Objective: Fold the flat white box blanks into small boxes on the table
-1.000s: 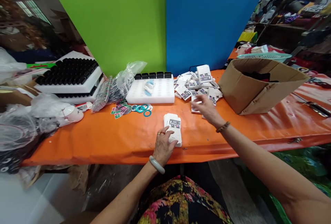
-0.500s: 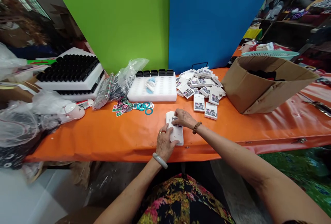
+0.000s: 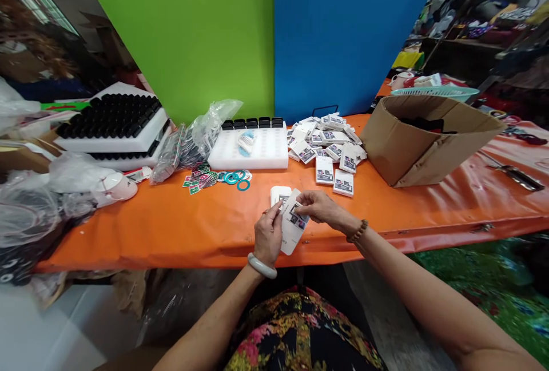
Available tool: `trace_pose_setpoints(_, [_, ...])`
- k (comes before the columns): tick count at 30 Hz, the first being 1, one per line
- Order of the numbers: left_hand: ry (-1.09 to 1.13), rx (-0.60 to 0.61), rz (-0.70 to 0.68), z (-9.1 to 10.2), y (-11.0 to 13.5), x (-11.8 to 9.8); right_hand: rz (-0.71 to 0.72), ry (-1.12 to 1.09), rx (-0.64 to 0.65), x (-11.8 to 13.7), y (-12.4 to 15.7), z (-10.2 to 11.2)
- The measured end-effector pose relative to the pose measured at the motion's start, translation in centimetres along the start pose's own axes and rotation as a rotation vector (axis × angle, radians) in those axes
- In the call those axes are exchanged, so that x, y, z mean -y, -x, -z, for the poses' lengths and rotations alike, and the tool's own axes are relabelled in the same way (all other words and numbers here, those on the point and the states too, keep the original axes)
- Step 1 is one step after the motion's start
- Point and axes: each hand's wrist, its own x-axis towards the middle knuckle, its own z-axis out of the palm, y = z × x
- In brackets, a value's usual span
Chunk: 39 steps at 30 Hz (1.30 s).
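Note:
A flat white carton (image 3: 291, 234) with small dark pictures printed on it is held tilted just above the table's front part. My left hand (image 3: 268, 236) grips its left edge between thumb and fingers. At its upper right edge, my right hand (image 3: 321, 209) pinches it with bent fingers. Partly hidden behind it and my left fingers lies a stack of similar flat white cartons (image 3: 280, 191). Two small white boxes with matching print, a standing-apart box (image 3: 325, 171) and another box (image 3: 343, 183), lie beyond my right hand.
Behind them is a heap of white boxes (image 3: 326, 135), beside an open cardboard box (image 3: 412, 151). A white foam tray (image 3: 253, 156) holds black pieces at the back. Teal rings (image 3: 243, 185) and printed tags (image 3: 199, 178) lie left. Stacked trays (image 3: 115, 142) stand far left on the orange-covered table (image 3: 171, 228).
One flat carton has come up off the stack and turned at an angle. My right hand has moved right with its edge; my left hand now holds its left edge.

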Motion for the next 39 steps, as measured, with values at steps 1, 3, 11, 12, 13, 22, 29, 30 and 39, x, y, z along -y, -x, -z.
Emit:
trace_pose_setpoints(1, [-0.016, 0.019, -0.01, -0.2, 0.2, -0.1, -0.027, -0.089, 0.014, -0.4, 0.4, -0.1])
trace_pose_setpoints(3, [-0.06, 0.073, -0.064, -0.6, 0.9, -0.3, -0.074, -0.192, 0.025, -1.2, 1.1, -0.3])
trace_pose_setpoints(11, [-0.253, 0.288, -0.079, -1.4, 3.0, -2.0, -0.031, -0.417, 0.033, -3.6, 3.6, -0.9])
trace_pose_setpoints(12, [-0.221, 0.312, -0.062, -1.3, 3.1, -2.3, -0.024, -0.417, 0.027, -3.7, 3.9, -1.0])
trace_pose_setpoints(13, [-0.172, 0.337, -0.049, -1.3, 3.1, -2.6, -0.019, -0.412, 0.02, -3.7, 4.1, -1.1])
trace_pose_setpoints(22, [0.52, 0.302, 0.236, -1.2, 2.7, -2.9, 0.305, 0.165, -0.654, -3.4, 7.0, -2.7])
trace_pose_setpoints(29, [0.872, 0.081, 0.558, -1.5, 2.5, -2.6, 0.076, -0.387, -0.16, -6.8, 7.3, -4.0])
trace_pose_setpoints(30, [0.871, 0.079, 0.565, -1.6, 2.6, -2.7, 0.08, -0.464, -0.138, -7.1, 7.3, -4.3])
trace_pose_setpoints(39, [0.591, 0.182, 0.356, -0.7, 5.2, -1.5, 0.143, -0.302, -0.312, -10.9, 9.4, -5.6])
